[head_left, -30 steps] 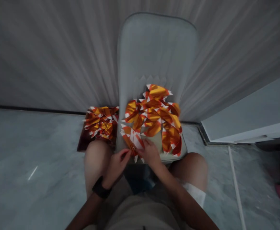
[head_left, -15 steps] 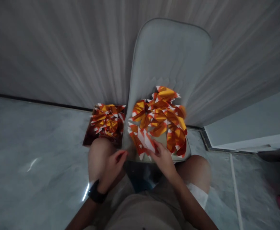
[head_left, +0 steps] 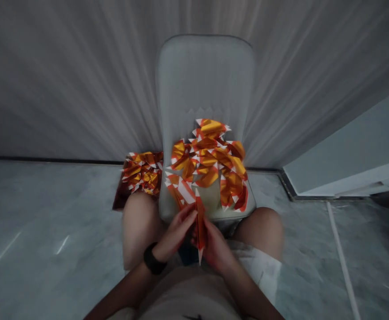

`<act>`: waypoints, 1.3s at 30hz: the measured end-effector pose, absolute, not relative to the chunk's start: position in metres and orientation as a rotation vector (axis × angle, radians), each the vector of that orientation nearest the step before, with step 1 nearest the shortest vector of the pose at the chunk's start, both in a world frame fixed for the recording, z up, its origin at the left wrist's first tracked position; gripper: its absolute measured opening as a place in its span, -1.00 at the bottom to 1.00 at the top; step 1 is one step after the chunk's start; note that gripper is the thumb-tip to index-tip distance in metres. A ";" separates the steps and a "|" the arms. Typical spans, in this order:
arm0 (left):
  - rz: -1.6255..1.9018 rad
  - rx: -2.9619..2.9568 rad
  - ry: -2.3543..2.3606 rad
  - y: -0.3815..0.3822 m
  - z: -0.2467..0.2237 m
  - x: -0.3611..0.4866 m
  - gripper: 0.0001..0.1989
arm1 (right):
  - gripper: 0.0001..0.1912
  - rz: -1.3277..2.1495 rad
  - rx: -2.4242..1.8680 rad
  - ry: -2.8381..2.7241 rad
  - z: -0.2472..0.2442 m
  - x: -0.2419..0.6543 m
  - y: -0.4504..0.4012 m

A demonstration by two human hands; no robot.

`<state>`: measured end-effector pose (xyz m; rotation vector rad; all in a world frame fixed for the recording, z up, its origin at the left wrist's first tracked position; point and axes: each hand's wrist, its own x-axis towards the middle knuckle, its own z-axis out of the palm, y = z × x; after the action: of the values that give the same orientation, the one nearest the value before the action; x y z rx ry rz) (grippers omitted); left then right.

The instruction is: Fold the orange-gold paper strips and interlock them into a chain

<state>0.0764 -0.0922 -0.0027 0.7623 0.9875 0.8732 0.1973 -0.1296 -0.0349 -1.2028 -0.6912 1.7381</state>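
The left hand (head_left: 176, 233) and right hand (head_left: 215, 246) pinch a narrow folded foil strip (head_left: 200, 224) upright between them, its tip sharp. Just beyond, a spiky heap of creased gold-red foil pieces (head_left: 208, 166) lies on the padded grey chair (head_left: 204, 80) — a smaller heap (head_left: 142, 174) sits beside it, on the marble floor (head_left: 48, 213).

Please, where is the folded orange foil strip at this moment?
In the head view, the folded orange foil strip stands between the left hand and the right hand, just below the heap of gold-and-orange foil triangles on the pale grey chair.
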 end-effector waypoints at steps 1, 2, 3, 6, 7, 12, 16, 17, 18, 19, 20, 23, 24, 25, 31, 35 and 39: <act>0.882 0.785 0.990 -0.093 -0.005 0.079 -0.43 | -0.39 1.717 -1.235 -0.706 -0.038 0.201 -0.131; 0.905 0.811 1.002 -0.095 -0.007 0.081 -0.45 | -0.42 1.670 -1.269 -0.736 -0.041 0.204 -0.132; 0.927 0.832 1.020 -0.096 -0.009 0.082 -0.47 | -0.47 1.604 -1.301 -0.781 -0.044 0.208 -0.133; 0.963 0.843 1.093 -0.102 -0.016 0.084 -0.44 | -0.52 1.369 -1.369 -0.938 -0.050 0.216 -0.138; 0.968 0.836 1.112 -0.104 -0.018 0.083 -0.41 | -0.49 1.312 -1.373 -0.984 -0.051 0.218 -0.140; 1.052 0.771 1.109 -0.115 -0.021 0.078 -0.37 | -0.38 1.175 -1.342 -1.267 -0.050 0.221 -0.147; 1.109 0.725 1.103 -0.121 -0.023 0.064 -0.37 | -0.48 1.246 -1.302 -1.275 -0.046 0.212 -0.145; 1.121 0.718 1.095 -0.122 -0.024 0.059 -0.37 | -0.50 1.285 -1.285 -1.254 -0.046 0.209 -0.144; 1.132 0.714 1.084 -0.123 -0.024 0.054 -0.38 | -0.52 1.320 -1.270 -1.233 -0.046 0.206 -0.143; 1.141 0.714 1.072 -0.125 -0.025 0.049 -0.39 | -0.54 1.352 -1.258 -1.218 -0.046 0.203 -0.142; 1.151 0.716 1.063 -0.126 -0.025 0.043 -0.40 | -0.55 1.376 -1.252 -1.208 -0.046 0.200 -0.142; 1.183 0.707 1.060 -0.133 -0.028 0.030 -0.41 | -0.55 1.386 -1.257 -1.234 -0.048 0.192 -0.143; 1.191 0.701 1.057 -0.135 -0.029 0.026 -0.41 | -0.55 1.376 -1.263 -1.261 -0.049 0.189 -0.143; 1.196 0.698 1.051 -0.137 -0.030 0.023 -0.42 | -0.54 1.366 -1.271 -1.290 -0.049 0.186 -0.144; 1.204 0.739 1.043 -0.145 -0.036 0.008 -0.46 | -0.58 1.424 -1.268 -1.301 -0.043 0.171 -0.150; 1.197 0.755 1.036 -0.146 -0.042 0.004 -0.49 | -0.66 1.374 -1.298 -1.328 -0.037 0.170 -0.156; 1.186 0.776 1.083 -0.146 -0.051 0.006 -0.49 | -0.71 1.186 -1.437 -1.424 -0.032 0.172 -0.164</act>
<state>0.0063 -0.1464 -0.0514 0.7765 1.0833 1.1855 0.1721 -0.1639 -0.0321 -1.4370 -1.4245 1.1855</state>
